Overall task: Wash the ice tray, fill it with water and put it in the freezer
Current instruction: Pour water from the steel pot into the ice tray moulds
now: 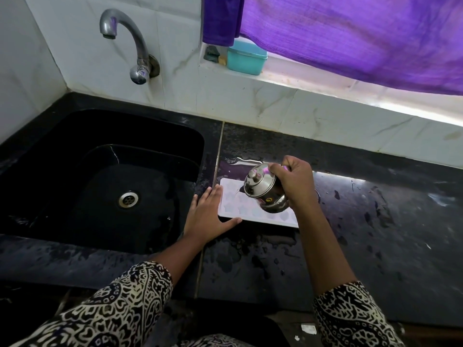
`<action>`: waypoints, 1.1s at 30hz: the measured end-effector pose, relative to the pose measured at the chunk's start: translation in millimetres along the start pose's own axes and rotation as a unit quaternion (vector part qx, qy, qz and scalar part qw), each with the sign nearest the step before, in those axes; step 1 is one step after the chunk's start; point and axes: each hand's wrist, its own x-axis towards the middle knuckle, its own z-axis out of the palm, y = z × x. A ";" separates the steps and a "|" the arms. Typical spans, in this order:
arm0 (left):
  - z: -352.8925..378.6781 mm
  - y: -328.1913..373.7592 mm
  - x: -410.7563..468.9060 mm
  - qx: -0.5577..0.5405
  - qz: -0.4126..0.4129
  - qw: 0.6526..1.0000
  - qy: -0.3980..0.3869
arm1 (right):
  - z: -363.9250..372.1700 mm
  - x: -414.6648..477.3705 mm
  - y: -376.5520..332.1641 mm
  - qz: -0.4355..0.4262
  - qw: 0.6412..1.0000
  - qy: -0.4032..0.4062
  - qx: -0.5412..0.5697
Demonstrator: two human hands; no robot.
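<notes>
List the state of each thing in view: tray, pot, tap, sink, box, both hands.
ice tray: flat on the wet counter, beside the sink.
steel pot: tipped over the tray; no pour visible.
tap: off, no water running.
sink: wet, drain unplugged.
teal box: lid closed.
left hand: flat, fingers straight, against the tray's edge.
right hand: gripping the steel pot.

steel pot (263, 191) glossy | plastic ice tray (240, 209) matt | stone counter (375, 221) glossy, wet
</notes>
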 end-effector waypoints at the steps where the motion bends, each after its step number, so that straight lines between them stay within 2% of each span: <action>1: 0.2 -0.3 0.2 0.000 -0.001 1.000 -0.001 | 0.3 0.1 0.5 0.000 1.000 0.001 0.000; 18: 1.1 0.2 0.7 0.002 -0.013 1.000 0.000 | -3.4 4.3 3.0 -0.010 1.000 -0.008 0.007; 28: 0.4 -0.4 0.1 -0.010 -0.014 1.000 0.002 | -13.1 3.4 4.9 0.059 0.981 0.022 0.182; 33: 0.7 0.8 -0.4 -0.009 -0.014 1.000 0.005 | -22.1 2.6 10.5 0.066 0.981 0.036 0.181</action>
